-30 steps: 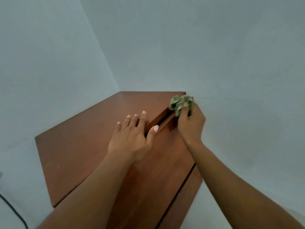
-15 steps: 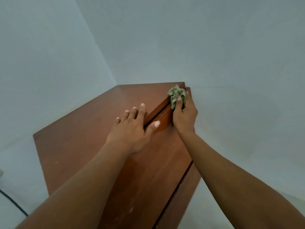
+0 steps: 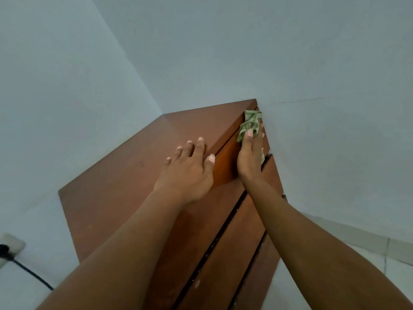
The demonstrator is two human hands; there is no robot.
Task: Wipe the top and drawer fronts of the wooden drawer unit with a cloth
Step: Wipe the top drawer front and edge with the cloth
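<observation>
**Both hands on the drawer unit, cloth at the top drawer front**

Hands first, as I read them from the head camera: my left hand [image 3: 187, 171] lies flat with fingers spread on the top of the wooden drawer unit [image 3: 116, 186], near its front edge, the thumb hooked over that edge; it grips nothing. My right hand [image 3: 250, 159] is pressed flat, fingers extended, against the top drawer front [image 3: 225, 162], with the green cloth [image 3: 249, 127] pinned under the fingers and palm rather than clenched in a fist. The cloth bunches out past the fingertips toward the far upper corner of the drawer front, close to the wall [image 3: 312, 74] on that side, and a small bit of it shows below the heel of the hand.

The unit stands in a corner, its back and far side against pale walls. Below the top drawer I can see two more drawer fronts [image 3: 225, 260], separated by dark gaps. Pale specks show on the lower fronts. At the left edge a black cable [image 3: 31, 274] runs from a wall socket [image 3: 11, 245]. Pale floor tiles [image 3: 368, 253] show at lower right.
</observation>
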